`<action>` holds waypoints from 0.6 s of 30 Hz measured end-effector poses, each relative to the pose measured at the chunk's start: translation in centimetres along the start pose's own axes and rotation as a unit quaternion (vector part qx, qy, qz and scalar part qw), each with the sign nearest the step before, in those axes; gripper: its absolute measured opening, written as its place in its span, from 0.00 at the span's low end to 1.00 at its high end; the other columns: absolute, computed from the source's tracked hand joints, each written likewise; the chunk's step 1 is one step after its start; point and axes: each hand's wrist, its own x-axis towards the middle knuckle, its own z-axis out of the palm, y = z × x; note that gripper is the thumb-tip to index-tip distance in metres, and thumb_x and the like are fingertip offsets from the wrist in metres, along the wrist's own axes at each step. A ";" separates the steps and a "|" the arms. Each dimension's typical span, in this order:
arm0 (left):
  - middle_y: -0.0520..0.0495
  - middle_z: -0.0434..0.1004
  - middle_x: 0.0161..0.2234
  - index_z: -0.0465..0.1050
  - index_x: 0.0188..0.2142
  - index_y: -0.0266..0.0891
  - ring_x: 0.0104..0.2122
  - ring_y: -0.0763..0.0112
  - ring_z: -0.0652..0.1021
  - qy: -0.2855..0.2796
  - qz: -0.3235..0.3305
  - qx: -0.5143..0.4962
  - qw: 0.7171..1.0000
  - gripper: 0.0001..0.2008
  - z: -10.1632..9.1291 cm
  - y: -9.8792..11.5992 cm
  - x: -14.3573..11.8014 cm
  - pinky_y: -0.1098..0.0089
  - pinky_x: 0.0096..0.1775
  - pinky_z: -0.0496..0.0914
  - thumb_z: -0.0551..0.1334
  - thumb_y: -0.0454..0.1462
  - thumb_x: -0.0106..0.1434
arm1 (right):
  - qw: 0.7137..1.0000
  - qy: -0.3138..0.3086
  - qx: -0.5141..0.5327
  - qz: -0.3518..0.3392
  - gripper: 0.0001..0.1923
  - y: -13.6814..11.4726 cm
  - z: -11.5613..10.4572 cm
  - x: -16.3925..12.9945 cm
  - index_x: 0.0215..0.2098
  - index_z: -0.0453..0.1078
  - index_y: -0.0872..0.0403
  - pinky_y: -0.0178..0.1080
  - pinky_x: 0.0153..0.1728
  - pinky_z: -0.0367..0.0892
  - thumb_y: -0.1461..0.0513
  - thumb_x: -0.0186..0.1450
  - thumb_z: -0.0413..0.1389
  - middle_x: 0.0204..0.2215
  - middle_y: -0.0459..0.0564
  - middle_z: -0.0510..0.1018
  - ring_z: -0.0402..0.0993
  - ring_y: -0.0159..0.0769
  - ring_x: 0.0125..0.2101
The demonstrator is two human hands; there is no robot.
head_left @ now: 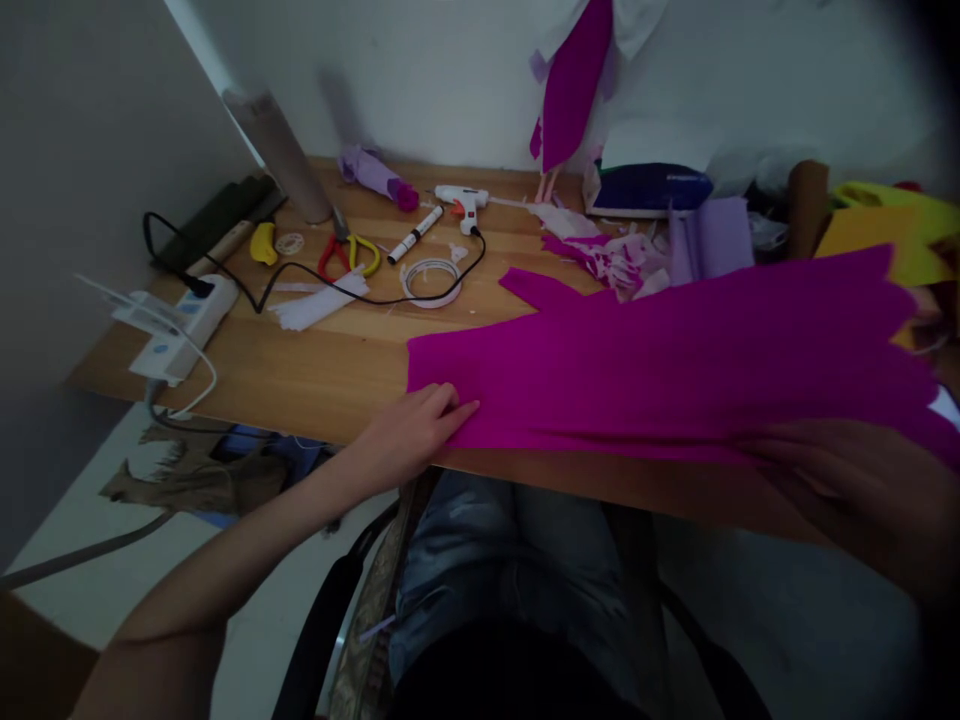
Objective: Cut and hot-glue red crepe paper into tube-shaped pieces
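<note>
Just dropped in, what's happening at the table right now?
A person sits at a wooden table with a long magenta sheet spread across it. The left hand presses flat on the sheet's near left corner. The right hand is under the sheet's right end, lifting it off the table edge. Scissors, a glue gun, a marker and a tape roll lie further back.

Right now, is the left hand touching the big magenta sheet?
Touching. The head view shows the left hand pressing its fingertips flat onto the magenta sheet.
</note>
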 end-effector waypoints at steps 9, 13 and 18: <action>0.40 0.67 0.39 0.57 0.62 0.34 0.37 0.62 0.70 -0.064 -0.006 -0.032 0.997 0.29 0.3 0.2 0.8 0.65 0.38 0.66 0.50 0.27 0.61 | 0.995 -0.089 0.043 -0.005 0.14 0.2 0.4 -0.3 0.49 0.66 0.42 0.50 0.43 0.70 0.59 0.66 0.50 0.43 0.53 0.80 0.76 0.48 0.44; 0.40 0.68 0.40 0.56 0.63 0.36 0.37 0.62 0.71 -0.082 -0.006 -0.034 0.996 0.31 0.3 0.1 1.1 0.65 0.38 0.66 0.51 0.27 0.60 | 0.993 -0.107 0.048 0.001 0.14 -0.3 0.0 0.6 0.48 0.64 0.38 0.51 0.42 0.70 0.60 0.65 0.50 0.40 0.53 0.80 0.77 0.49 0.42; 0.41 0.68 0.40 0.57 0.63 0.37 0.38 0.62 0.70 -0.091 -0.016 -0.059 0.994 0.31 0.0 -0.1 1.2 0.65 0.39 0.66 0.51 0.27 0.60 | 0.992 -0.107 0.067 0.008 0.12 0.0 -0.1 0.8 0.46 0.63 0.37 0.51 0.38 0.71 0.58 0.64 0.50 0.36 0.52 0.80 0.77 0.50 0.38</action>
